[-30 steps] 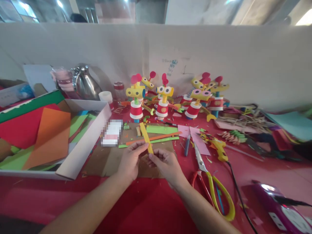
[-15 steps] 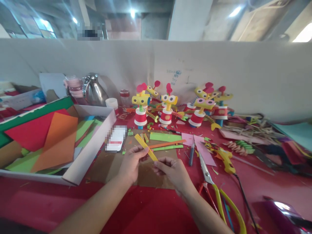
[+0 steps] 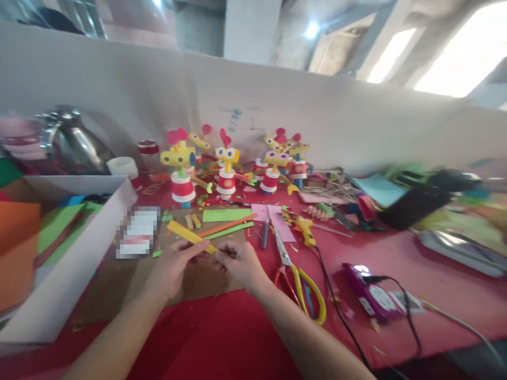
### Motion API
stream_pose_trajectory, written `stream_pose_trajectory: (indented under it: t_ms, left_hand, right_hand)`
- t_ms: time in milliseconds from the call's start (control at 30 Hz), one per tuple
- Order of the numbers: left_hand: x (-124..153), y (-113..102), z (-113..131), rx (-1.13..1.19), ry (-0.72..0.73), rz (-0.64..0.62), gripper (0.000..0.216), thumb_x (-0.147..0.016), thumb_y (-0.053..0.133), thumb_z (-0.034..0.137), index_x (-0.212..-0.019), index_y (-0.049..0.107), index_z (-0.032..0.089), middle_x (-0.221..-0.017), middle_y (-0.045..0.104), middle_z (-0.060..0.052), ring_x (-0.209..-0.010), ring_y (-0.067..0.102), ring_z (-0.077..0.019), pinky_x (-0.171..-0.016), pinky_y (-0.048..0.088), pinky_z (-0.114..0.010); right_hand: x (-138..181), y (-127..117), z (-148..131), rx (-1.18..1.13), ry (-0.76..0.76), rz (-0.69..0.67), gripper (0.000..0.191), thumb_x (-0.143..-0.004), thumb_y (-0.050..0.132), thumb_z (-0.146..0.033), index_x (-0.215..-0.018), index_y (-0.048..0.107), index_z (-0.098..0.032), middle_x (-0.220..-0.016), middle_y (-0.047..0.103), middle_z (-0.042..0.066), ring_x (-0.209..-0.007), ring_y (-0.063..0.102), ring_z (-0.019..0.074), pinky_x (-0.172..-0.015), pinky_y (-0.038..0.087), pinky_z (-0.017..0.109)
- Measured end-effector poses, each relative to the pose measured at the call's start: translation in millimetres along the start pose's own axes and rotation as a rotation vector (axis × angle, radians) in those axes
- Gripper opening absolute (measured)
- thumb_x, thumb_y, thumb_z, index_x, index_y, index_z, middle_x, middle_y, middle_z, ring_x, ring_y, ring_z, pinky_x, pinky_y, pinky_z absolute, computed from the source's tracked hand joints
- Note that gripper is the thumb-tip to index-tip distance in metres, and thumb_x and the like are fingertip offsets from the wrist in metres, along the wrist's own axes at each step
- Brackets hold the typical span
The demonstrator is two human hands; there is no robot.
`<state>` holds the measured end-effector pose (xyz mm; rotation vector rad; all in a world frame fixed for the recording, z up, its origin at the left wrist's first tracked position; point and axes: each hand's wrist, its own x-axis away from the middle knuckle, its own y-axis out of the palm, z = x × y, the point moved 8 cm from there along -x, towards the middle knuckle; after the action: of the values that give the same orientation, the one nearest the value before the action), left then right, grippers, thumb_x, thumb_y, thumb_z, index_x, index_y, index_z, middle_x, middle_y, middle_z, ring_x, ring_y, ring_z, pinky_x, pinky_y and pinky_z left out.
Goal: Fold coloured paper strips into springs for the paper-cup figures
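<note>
A yellow paper strip (image 3: 184, 231) slants between my two hands above a brown cardboard mat (image 3: 130, 287). My left hand (image 3: 174, 266) pinches it near its middle, thumb on top. At its lower right end, the fingers of my right hand (image 3: 240, 261) are closed on it. Just beyond lie an orange paper strip (image 3: 225, 226), a thin green strip (image 3: 233, 230) and a wider green paper piece (image 3: 227, 215). Small folded paper springs (image 3: 193, 221) sit beside them. To the right of my right hand are yellow-handled scissors (image 3: 284, 254) and a dark blue pen (image 3: 265, 235).
Several paper-cup figures (image 3: 226, 182) stand along the back wall. A white box (image 3: 85, 269) of coloured paper is at the left, beside a phone (image 3: 138, 232). On the right lie a yellow glue gun (image 3: 304, 231), its black cord, and a purple device (image 3: 374, 295) with cables.
The view has turned to the right, so the table contents sit further left and more of the right side shows. Both hands still hold the yellow strip, now lying flatter across the view.
</note>
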<state>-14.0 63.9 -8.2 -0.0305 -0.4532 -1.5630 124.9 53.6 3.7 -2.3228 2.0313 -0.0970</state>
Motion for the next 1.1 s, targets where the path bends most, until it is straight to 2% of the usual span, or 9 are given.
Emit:
stream_pose_trajectory:
  t_ms: [200, 300, 400, 533, 700, 800, 933, 1033, 1100]
  left_hand:
    - [1.2, 8.5, 4.0, -0.025, -0.011, -0.127, 0.029, -0.052, 0.086, 0.024, -0.077, 0.074, 0.013, -0.071, 0.072, -0.005, -0.063, 0.064, -0.0130, -0.059, 0.052, -0.021]
    - [-1.5, 0.6, 1.0, 0.004, -0.022, -0.033, 0.024, -0.054, 0.085, 0.023, -0.072, 0.074, 0.013, -0.067, 0.071, -0.005, -0.060, 0.064, -0.0122, -0.055, 0.052, -0.018]
    - [-6.4, -7.6, 4.4, 0.128, 0.038, 0.050, 0.025, -0.052, 0.085, 0.018, -0.074, 0.074, 0.013, -0.069, 0.072, -0.003, -0.059, 0.064, -0.0104, -0.051, 0.051, -0.015]
    - [-10.7, -15.2, 11.5, 0.245, 0.088, 0.100, 0.024, -0.053, 0.084, 0.013, -0.074, 0.072, 0.012, -0.065, 0.069, 0.000, -0.053, 0.061, -0.0072, -0.045, 0.047, -0.012]
    - [-12.5, -19.6, 14.8, 0.380, 0.087, 0.145, 0.022, -0.057, 0.079, 0.003, -0.074, 0.070, 0.012, -0.064, 0.067, 0.003, -0.049, 0.056, -0.0039, -0.040, 0.042, -0.010]
    - [-9.8, -13.5, 13.3, 0.455, 0.053, 0.125, 0.019, -0.060, 0.076, 0.000, -0.071, 0.067, 0.012, -0.061, 0.064, 0.003, -0.046, 0.055, -0.0045, -0.038, 0.041, -0.011]
    - [-3.6, -6.0, 7.7, 0.585, -0.074, 0.113, 0.014, -0.070, 0.068, -0.003, -0.073, 0.065, 0.011, -0.058, 0.062, 0.002, -0.044, 0.054, -0.0037, -0.036, 0.039, -0.010]
    - [-3.0, -10.0, 6.4, 0.639, -0.142, 0.147, 0.012, -0.073, 0.067, -0.001, -0.075, 0.065, 0.011, -0.058, 0.062, 0.000, -0.044, 0.056, -0.0045, -0.036, 0.041, -0.010]
    - [-3.7, -14.0, 8.0, 0.652, -0.155, 0.159, 0.011, -0.074, 0.067, 0.000, -0.076, 0.065, 0.010, -0.059, 0.064, -0.001, -0.046, 0.058, -0.0058, -0.038, 0.044, -0.011]
  right_hand:
    - [10.6, -7.9, -9.1, 0.133, 0.034, -0.034, 0.013, -0.083, 0.055, -0.019, -0.078, 0.067, -0.016, -0.063, 0.064, -0.002, -0.053, 0.060, 0.0097, -0.055, 0.049, 0.021]
    - [20.0, -30.4, -14.0, 0.569, 0.017, 0.041, 0.019, -0.089, 0.051, -0.025, -0.090, 0.068, -0.020, -0.072, 0.069, 0.000, -0.065, 0.065, 0.0121, -0.064, 0.049, 0.021]
    - [25.9, -73.2, -23.7, 0.982, 0.074, 0.290, 0.021, -0.089, 0.049, -0.023, -0.100, 0.066, -0.017, -0.099, 0.069, 0.011, -0.090, 0.064, 0.0202, -0.077, 0.046, 0.028]
    - [41.1, -111.4, -32.3, 1.132, 0.158, 0.424, 0.026, -0.091, 0.043, -0.024, -0.108, 0.060, -0.013, -0.111, 0.061, 0.018, -0.099, 0.059, 0.0273, -0.079, 0.042, 0.035]
    - [94.7, -125.2, -15.9, 1.251, 0.268, 0.340, 0.023, -0.085, 0.054, -0.027, -0.105, 0.060, -0.016, -0.099, 0.063, 0.012, -0.092, 0.061, 0.0251, -0.076, 0.041, 0.032]
    - [115.3, -126.4, 1.7, 1.226, 0.276, 0.271, 0.030, -0.086, 0.053, -0.027, -0.114, 0.055, -0.016, -0.100, 0.064, 0.012, -0.090, 0.063, 0.0235, -0.072, 0.041, 0.030]
    - [118.0, -144.5, 17.1, 1.066, 0.327, 0.366, 0.039, -0.077, 0.056, -0.021, -0.115, 0.053, -0.011, -0.080, 0.066, 0.009, -0.075, 0.064, 0.0235, -0.063, 0.041, 0.029]
    - [122.7, -159.0, 24.2, 0.681, 0.373, 0.486, 0.044, -0.077, 0.055, -0.029, -0.119, 0.051, -0.016, -0.071, 0.063, 0.002, -0.061, 0.061, 0.0195, -0.055, 0.042, 0.028]
    - [130.8, -155.2, 23.1, 0.395, 0.344, 0.498, 0.058, -0.073, 0.061, -0.033, -0.127, 0.045, -0.017, -0.077, 0.065, 0.003, -0.063, 0.061, 0.0198, -0.054, 0.045, 0.029]
